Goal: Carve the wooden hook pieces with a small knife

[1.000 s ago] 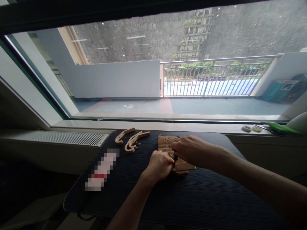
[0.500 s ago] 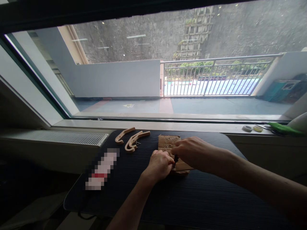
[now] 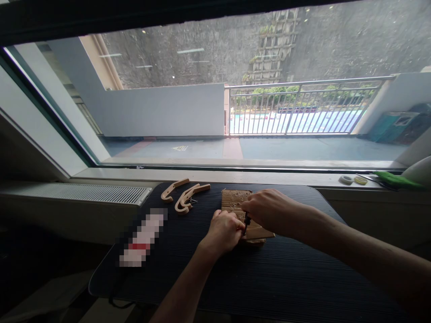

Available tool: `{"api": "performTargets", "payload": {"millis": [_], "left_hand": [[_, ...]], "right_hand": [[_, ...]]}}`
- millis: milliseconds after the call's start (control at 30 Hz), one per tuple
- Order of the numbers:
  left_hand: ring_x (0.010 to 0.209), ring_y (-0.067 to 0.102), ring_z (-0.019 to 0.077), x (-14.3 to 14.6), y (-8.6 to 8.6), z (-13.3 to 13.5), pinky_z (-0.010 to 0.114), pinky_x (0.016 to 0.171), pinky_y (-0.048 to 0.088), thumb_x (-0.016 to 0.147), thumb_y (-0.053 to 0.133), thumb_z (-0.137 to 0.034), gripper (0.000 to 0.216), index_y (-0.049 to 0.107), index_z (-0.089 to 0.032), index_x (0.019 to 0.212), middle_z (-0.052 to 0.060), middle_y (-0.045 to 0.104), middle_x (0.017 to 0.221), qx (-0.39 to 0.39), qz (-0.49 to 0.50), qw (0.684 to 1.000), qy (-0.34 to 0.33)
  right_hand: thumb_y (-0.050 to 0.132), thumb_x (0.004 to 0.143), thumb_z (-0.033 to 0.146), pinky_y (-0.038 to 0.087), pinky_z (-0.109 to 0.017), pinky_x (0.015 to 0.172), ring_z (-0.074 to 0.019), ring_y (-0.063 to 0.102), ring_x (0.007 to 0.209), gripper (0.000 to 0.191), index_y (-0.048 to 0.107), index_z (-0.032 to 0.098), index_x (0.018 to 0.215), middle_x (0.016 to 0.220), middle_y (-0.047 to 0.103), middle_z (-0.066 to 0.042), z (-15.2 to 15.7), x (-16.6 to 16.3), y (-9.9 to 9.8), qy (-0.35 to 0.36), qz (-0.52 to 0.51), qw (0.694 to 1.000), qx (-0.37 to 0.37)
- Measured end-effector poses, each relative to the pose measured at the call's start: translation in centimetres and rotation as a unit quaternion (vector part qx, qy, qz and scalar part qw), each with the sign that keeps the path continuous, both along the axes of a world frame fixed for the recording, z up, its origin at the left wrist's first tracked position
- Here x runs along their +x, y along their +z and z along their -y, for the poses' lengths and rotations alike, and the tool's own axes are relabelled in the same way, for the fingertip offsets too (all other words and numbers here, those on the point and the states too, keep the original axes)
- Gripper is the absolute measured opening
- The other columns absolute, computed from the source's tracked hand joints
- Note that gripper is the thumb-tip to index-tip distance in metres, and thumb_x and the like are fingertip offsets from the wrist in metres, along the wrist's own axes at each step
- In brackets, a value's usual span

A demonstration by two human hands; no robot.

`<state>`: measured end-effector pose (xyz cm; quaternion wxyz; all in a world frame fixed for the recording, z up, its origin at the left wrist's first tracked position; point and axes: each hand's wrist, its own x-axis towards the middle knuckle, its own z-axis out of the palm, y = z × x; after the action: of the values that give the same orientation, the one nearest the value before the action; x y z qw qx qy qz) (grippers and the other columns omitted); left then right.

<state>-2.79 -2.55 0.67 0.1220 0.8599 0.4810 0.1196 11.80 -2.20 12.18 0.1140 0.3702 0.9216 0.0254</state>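
Observation:
My right hand [image 3: 262, 202] is closed around the dark handle of a screwdriver [image 3: 247, 220], which points down with a slight tilt. The tool's tip goes down beside the fingertips of my left hand [image 3: 227, 228]. That left hand is curled shut at the near end of a wooden piece [image 3: 261, 233], a pale strip that sticks out to the right. Beneath it lies a corrugated cardboard pad [image 3: 230, 202], its upper part dotted with small holes and crumbs. The exact spot under the screwdriver tip is hidden by my fingers.
Several curved wooden hooks [image 3: 183, 202] lie on the dark table [image 3: 188, 269], with small screws [image 3: 193, 201] by them. A blurred pale pink item [image 3: 143, 240] rests at left. On the windowsill are tape rolls [image 3: 346, 180] and a green thing [image 3: 393, 178].
My right hand has risen slightly along the screwdriver, showing more of its shaft and handle. The wooden strip shows a little farther right. My left hand stays in place.

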Motion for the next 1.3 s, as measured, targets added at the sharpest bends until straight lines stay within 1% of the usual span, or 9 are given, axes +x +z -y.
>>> {"api": "performTargets", "payload": {"millis": [133, 233, 333, 467, 600, 833, 1000, 1167, 1300], "left_hand": [[0.086, 0.055, 0.0176, 0.0, 0.3, 0.5, 0.045, 0.096, 0.03, 0.081, 0.05, -0.026, 0.02, 0.069, -0.029, 0.081, -0.001, 0.065, 0.085, 0.002, -0.005, 1.0, -0.001], [0.095, 0.051, 0.0217, 0.3, 0.8, 1.1, 0.056, 0.103, 0.014, 0.079, 0.053, -0.028, 0.016, 0.068, -0.026, 0.082, 0.002, 0.063, 0.087, 0.053, -0.023, 0.998, 0.033], [0.101, 0.048, 0.0251, 0.8, 1.0, 1.5, 0.06, 0.104, 0.004, 0.074, 0.06, -0.034, 0.017, 0.068, -0.023, 0.084, 0.004, 0.062, 0.089, 0.098, -0.05, 0.993, 0.05], [0.097, 0.05, 0.0244, 1.1, 0.6, 1.5, 0.061, 0.104, 0.005, 0.074, 0.06, -0.037, 0.016, 0.069, -0.023, 0.076, 0.004, 0.063, 0.086, 0.069, -0.071, 0.994, 0.036], [0.093, 0.051, 0.0223, 1.0, 0.2, 1.3, 0.059, 0.105, 0.008, 0.076, 0.059, -0.036, 0.016, 0.068, -0.023, 0.071, 0.002, 0.063, 0.082, 0.059, -0.06, 0.996, 0.034], [0.093, 0.051, 0.0219, 1.1, -0.2, 1.2, 0.057, 0.105, 0.01, 0.076, 0.059, -0.033, 0.013, 0.069, -0.024, 0.074, 0.003, 0.063, 0.085, 0.055, -0.054, 0.996, 0.036], [0.095, 0.05, 0.0221, 1.0, -0.2, 1.2, 0.057, 0.106, 0.004, 0.076, 0.06, -0.034, 0.013, 0.068, -0.024, 0.073, 0.002, 0.062, 0.087, 0.047, -0.053, 0.997, 0.036], [0.094, 0.05, 0.0217, 1.0, -0.2, 1.3, 0.057, 0.106, 0.007, 0.075, 0.06, -0.034, 0.013, 0.068, -0.024, 0.072, 0.002, 0.062, 0.085, 0.057, -0.049, 0.996, 0.036], [0.093, 0.05, 0.0221, 0.9, -0.4, 1.2, 0.058, 0.105, 0.008, 0.076, 0.059, -0.035, 0.014, 0.069, -0.025, 0.073, 0.002, 0.062, 0.083, 0.061, -0.049, 0.996, 0.039]], "right_hand": [[0.052, 0.079, 0.004, 0.027, -0.025, 0.048, -0.0157, 0.06, 0.063, 0.014, 0.063, 0.014, 0.077, 0.071, 0.065, -0.003, 0.1, -0.2, 0.3, 0.004, 0.014, 1.0, 0.002], [0.052, 0.08, 0.006, 0.025, -0.025, 0.046, -0.0151, 0.058, 0.06, 0.013, 0.062, 0.013, 0.077, 0.068, 0.063, -0.003, 0.3, -0.3, 0.7, -0.008, 0.018, 1.0, 0.008], [0.052, 0.077, 0.003, 0.024, -0.025, 0.046, -0.0145, 0.057, 0.059, 0.015, 0.062, 0.014, 0.08, 0.069, 0.063, -0.002, 0.7, -0.4, 1.3, -0.016, 0.014, 1.0, 0.001], [0.051, 0.075, -0.002, 0.028, -0.024, 0.049, -0.0146, 0.059, 0.067, 0.021, 0.062, 0.015, 0.08, 0.077, 0.064, -0.003, 1.1, -0.4, 1.7, 0.01, 0.001, 1.0, -0.021], [0.053, 0.075, -0.001, 0.033, -0.025, 0.053, -0.0147, 0.059, 0.069, 0.02, 0.063, 0.016, 0.078, 0.076, 0.064, -0.002, 0.9, -0.2, 1.0, 0.034, -0.03, 0.999, -0.028], [0.05, 0.074, -0.002, 0.035, -0.025, 0.057, -0.0156, 0.059, 0.071, 0.022, 0.063, 0.015, 0.079, 0.075, 0.064, -0.003, 0.5, 0.0, 0.5, 0.052, -0.039, 0.998, -0.027], [0.05, 0.074, -0.001, 0.034, -0.025, 0.054, -0.0155, 0.06, 0.068, 0.019, 0.061, 0.013, 0.078, 0.074, 0.064, -0.004, 0.5, -0.1, 0.5, 0.039, -0.011, 0.999, -0.023], [0.051, 0.074, -0.002, 0.032, -0.025, 0.052, -0.0157, 0.059, 0.065, 0.018, 0.061, 0.012, 0.08, 0.074, 0.063, -0.004, 0.4, 0.0, 0.1, 0.056, 0.009, 0.998, 0.002], [0.051, 0.077, 0.002, 0.029, -0.025, 0.049, -0.0155, 0.058, 0.065, 0.016, 0.061, 0.012, 0.085, 0.074, 0.064, -0.003, 0.7, 0.0, 0.7, 0.016, -0.01, 1.0, -0.009]]}}
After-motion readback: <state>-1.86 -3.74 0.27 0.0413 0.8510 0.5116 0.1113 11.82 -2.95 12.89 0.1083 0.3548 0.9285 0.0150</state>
